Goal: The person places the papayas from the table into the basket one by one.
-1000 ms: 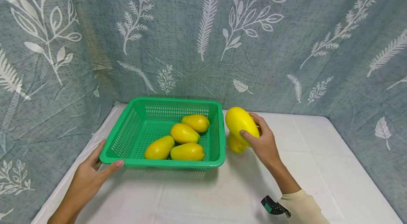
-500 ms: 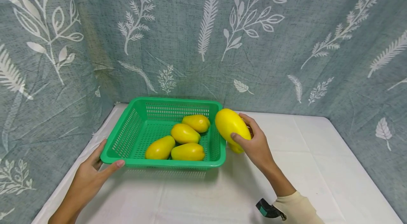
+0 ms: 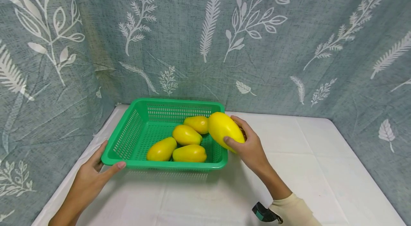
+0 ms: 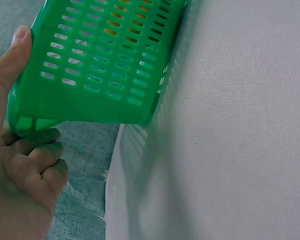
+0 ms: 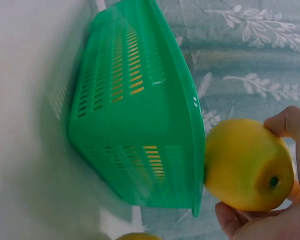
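My left hand (image 3: 88, 179) grips the near left corner of a green plastic basket (image 3: 160, 164), thumb over the rim. In the left wrist view, fingers curl under the rim of that basket (image 4: 90, 107). My right hand (image 3: 248, 147) holds a yellow papaya (image 3: 224, 129) by its side, with the thumb towards me. Seen from the head, the papaya overlaps the basket's right rim. From the right wrist, the held papaya (image 5: 247, 165) shows its stem end, right at the rim. Several yellow papayas (image 3: 187, 135) lie inside the basket, mostly towards its right half.
A white cloth (image 3: 308, 169) covers the table. Grey-blue leaf-patterned curtains (image 3: 179, 40) hang behind and at both sides. Below the basket's right side, another yellow fruit (image 5: 137, 236) peeks in at the right wrist view's bottom edge. A black strap device (image 3: 264, 213) sits by the right sleeve.
My right hand has moved left with the papaya, from beside the basket to over its right rim. The fruit on the table is now hidden in the head view. My left hand stays put.
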A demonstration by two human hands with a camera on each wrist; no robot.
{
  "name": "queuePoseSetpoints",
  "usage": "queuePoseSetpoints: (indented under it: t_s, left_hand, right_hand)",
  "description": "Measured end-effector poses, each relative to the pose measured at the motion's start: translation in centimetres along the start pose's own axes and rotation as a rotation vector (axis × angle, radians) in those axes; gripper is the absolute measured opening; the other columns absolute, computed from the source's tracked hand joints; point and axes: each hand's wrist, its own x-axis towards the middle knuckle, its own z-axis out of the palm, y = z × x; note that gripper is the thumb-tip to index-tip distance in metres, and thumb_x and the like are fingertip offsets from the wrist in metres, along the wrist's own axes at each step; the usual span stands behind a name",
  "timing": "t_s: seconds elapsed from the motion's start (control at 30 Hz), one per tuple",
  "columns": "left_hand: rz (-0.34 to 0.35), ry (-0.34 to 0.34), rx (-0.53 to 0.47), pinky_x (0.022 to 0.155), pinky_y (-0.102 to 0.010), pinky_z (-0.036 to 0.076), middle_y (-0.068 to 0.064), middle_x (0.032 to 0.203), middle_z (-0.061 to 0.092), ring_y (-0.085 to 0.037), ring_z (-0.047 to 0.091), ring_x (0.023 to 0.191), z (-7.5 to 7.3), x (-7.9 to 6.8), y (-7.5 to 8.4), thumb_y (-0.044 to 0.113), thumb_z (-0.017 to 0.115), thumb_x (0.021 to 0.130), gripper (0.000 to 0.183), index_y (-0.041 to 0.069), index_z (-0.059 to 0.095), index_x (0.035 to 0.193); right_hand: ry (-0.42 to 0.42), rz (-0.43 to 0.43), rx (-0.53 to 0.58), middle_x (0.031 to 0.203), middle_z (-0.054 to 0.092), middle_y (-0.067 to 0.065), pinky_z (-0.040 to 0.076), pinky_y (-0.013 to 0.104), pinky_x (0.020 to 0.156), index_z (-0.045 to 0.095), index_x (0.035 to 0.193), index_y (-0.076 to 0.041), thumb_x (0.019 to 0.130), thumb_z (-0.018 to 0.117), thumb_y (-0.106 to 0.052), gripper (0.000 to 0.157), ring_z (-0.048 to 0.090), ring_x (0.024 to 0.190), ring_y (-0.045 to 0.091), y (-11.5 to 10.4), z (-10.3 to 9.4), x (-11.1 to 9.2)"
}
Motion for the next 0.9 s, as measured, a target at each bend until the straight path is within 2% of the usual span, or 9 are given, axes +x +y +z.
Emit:
queuePoseSetpoints:
  t_s: [0.13, 0.3, 0.43, 0.57, 0.9]
  left_hand:
    - [0.009, 0.002, 0.005, 0.09, 0.002, 0.037, -0.017, 0.176, 0.014, -0.04, 0.022, 0.158, 0.0, -0.01, -0.04, 0.028, 0.072, 0.104, 0.096, 0.023, 0.005, 0.172]
    - [-0.01, -0.003, 0.008, 0.089, 0.003, 0.037, -0.017, 0.176, 0.013, -0.046, 0.02, 0.158, -0.02, 0.04, -0.05, 0.028, 0.072, 0.104, 0.096, 0.023, 0.005, 0.172]
    - [-0.014, -0.005, 0.007, 0.088, 0.003, 0.036, -0.018, 0.176, 0.014, -0.048, 0.02, 0.157, 0.01, 0.09, 0.02, 0.026, 0.072, 0.104, 0.095, 0.021, 0.006, 0.172]
    - [-0.021, -0.004, 0.012, 0.088, 0.004, 0.036, -0.018, 0.176, 0.013, -0.048, 0.02, 0.157, 0.02, 0.1, 0.08, 0.027, 0.072, 0.104, 0.095, 0.021, 0.005, 0.172]
    - [-0.009, 0.004, 0.018, 0.089, 0.004, 0.035, -0.019, 0.175, 0.016, -0.045, 0.021, 0.157, 0.02, 0.14, -0.03, 0.026, 0.073, 0.104, 0.094, 0.021, 0.008, 0.172]
  right_hand:
    - [-0.005, 0.008, -0.009, 0.145, 0.059, 0.005, 0.052, 0.04, 0.087, 0.049, 0.158, -0.032, 0.095, 0.075, -0.032, 0.068, 0.058, 0.11, 0.03, -0.16, 0.36, -0.07]
    - [-0.014, 0.011, -0.015, 0.148, 0.057, 0.002, 0.052, 0.04, 0.089, 0.046, 0.159, -0.037, 0.095, 0.075, -0.035, 0.07, 0.059, 0.111, 0.029, -0.46, 0.78, -0.15]
    - [-0.022, -0.017, 0.0, 0.153, 0.055, 0.006, 0.054, 0.046, 0.103, 0.044, 0.161, -0.036, 0.1, 0.072, -0.039, 0.067, 0.06, 0.125, 0.029, -0.76, 0.89, -0.23]
    - [-0.019, -0.069, 0.016, 0.157, 0.052, 0.011, 0.046, 0.051, 0.117, 0.044, 0.161, -0.033, 0.105, 0.068, -0.04, 0.062, 0.055, 0.141, 0.031, -0.92, 0.81, -0.27]
    - [0.008, -0.067, 0.022, 0.156, 0.053, 0.007, 0.043, 0.049, 0.119, 0.046, 0.16, -0.031, 0.105, 0.067, -0.041, 0.06, 0.054, 0.143, 0.032, -0.35, 0.45, -0.31]
